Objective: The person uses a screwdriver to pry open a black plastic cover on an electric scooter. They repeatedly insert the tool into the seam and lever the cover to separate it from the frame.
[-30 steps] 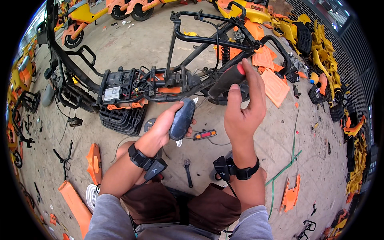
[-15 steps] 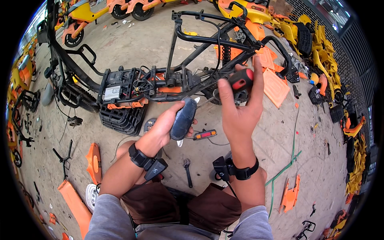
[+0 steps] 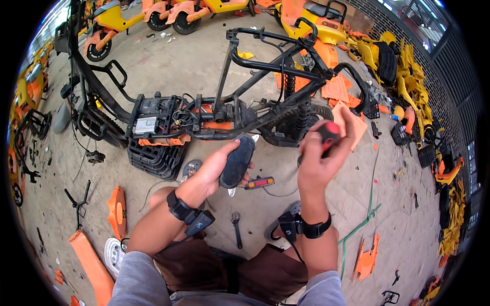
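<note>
My left hand (image 3: 208, 172) is closed round a dark oval part (image 3: 237, 162), with pale tabs sticking out at its top and bottom ends. The part's flat dark side faces up, and my fingertips show at its right edge. To the right, my right hand (image 3: 317, 171) grips a screwdriver (image 3: 329, 132) by its black and red handle; the hand is slightly blurred and the tip cannot be made out. Just beyond both hands stands a bare black scooter frame (image 3: 260, 66). A small red and amber light (image 3: 260, 182) lies on the floor beside the oval part.
An adjustable wrench (image 3: 237, 230) lies on the concrete between my feet. Orange panels (image 3: 92, 265) are at the left, and a green strap (image 3: 360, 229) at the right. Yellow and orange scooters (image 3: 189, 15) stand at the back, with yellow body parts (image 3: 408, 76) heaped along the right wall.
My right hand has moved right and a little down with the screwdriver, away from the oval part, its fingers curling more round the handle. My left hand still holds the part, slightly lower in view.
</note>
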Demonstrator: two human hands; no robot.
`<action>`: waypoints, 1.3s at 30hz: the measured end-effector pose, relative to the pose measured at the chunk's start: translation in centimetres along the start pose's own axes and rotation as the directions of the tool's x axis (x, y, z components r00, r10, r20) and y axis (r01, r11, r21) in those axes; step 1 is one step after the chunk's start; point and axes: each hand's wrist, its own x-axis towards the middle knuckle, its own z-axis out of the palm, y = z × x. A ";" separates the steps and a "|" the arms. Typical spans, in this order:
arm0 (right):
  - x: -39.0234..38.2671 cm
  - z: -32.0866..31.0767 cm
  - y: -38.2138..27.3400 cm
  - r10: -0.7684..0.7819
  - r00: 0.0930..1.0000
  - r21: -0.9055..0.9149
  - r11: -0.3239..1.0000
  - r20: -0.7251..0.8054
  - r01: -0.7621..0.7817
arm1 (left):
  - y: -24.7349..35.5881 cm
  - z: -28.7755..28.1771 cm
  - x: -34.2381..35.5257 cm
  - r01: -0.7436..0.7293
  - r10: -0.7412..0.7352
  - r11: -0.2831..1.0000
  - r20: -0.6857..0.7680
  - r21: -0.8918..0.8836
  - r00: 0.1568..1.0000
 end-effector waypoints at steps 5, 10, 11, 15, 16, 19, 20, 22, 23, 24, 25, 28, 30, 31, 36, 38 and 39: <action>-1.7 -1.1 3.3 0.332 0.846 -0.413 0.899 0.417 -0.149 | 0.0 0.3 -0.2 -0.006 0.006 1.000 0.030 -0.004 1.000; -2.3 -1.4 3.8 0.418 0.825 -0.589 0.797 0.381 -0.132 | 0.2 0.8 -0.3 -0.015 0.015 1.000 0.035 -0.012 0.999; -2.3 -1.6 4.0 0.385 0.835 -0.588 0.803 0.393 -0.094 | 0.1 1.0 -0.2 -0.012 0.012 1.000 0.050 -0.004 0.999; -2.5 -1.9 5.0 0.306 0.848 -0.574 0.819 0.433 -0.002 | -0.1 1.0 0.0 0.001 -0.003 1.000 0.089 0.013 0.996; -2.5 -1.8 5.1 0.304 0.847 -0.578 0.816 0.437 0.005 | -0.1 1.0 -0.1 0.004 -0.006 1.000 0.088 0.024 0.996; -2.7 -1.9 5.3 0.300 0.841 -0.596 0.802 0.449 0.032 | -0.2 1.1 -0.3 0.024 -0.028 0.998 0.065 0.051 0.998; -2.8 -2.0 5.6 0.284 0.841 -0.598 0.799 0.460 0.057 | -0.4 1.0 -0.4 0.038 -0.041 0.998 0.050 0.059 0.998; -2.9 -1.9 5.6 0.319 0.826 -0.608 0.793 0.464 0.035 | -0.5 0.8 0.1 0.006 -0.012 0.996 0.064 0.093 0.998; -2.9 -2.0 5.6 0.345 0.820 -0.632 0.774 0.457 0.027 | -0.5 0.8 0.3 -0.007 -0.001 0.993 0.072 0.116 0.997; -3.0 -2.0 5.6 0.370 0.813 -0.656 0.754 0.450 0.020 | -0.4 0.9 0.2 -0.010 0.002 0.990 0.054 0.139 0.999; -3.0 -2.0 5.6 0.390 0.807 -0.676 0.736 0.444 0.016 | -0.1 1.3 -0.1 -0.006 0.004 0.990 0.012 0.142 1.000; -3.0 -2.3 5.4 0.451 0.757 -0.698 0.716 0.472 0.008 | -0.2 1.3 -0.2 0.007 -0.006 0.986 -0.003 0.166 1.000; -3.3 -2.3 5.6 0.435 0.761 -0.688 0.726 0.482 0.020 | -0.1 1.2 -0.3 0.000 -0.002 0.981 0.012 0.192 1.000; -3.6 -2.2 5.8 0.393 0.781 -0.667 0.744 0.485 0.039 | 0.1 1.4 -0.4 -0.003 0.001 0.982 0.010 0.191 1.000; -4.0 -2.2 6.0 0.273 0.824 -0.604 0.790 0.496 0.102 | 0.2 1.2 -0.4 -0.010 0.007 0.981 0.017 0.194 1.000; -4.0 -2.0 5.9 0.247 0.819 -0.587 0.800 0.517 0.129 | 0.4 1.2 -0.6 -0.025 0.022 0.981 0.019 0.194 1.000; -4.1 -2.0 6.0 0.223 0.833 -0.581 0.802 0.506 0.138 | 0.4 1.1 -0.7 -0.033 0.029 0.980 0.020 0.194 0.999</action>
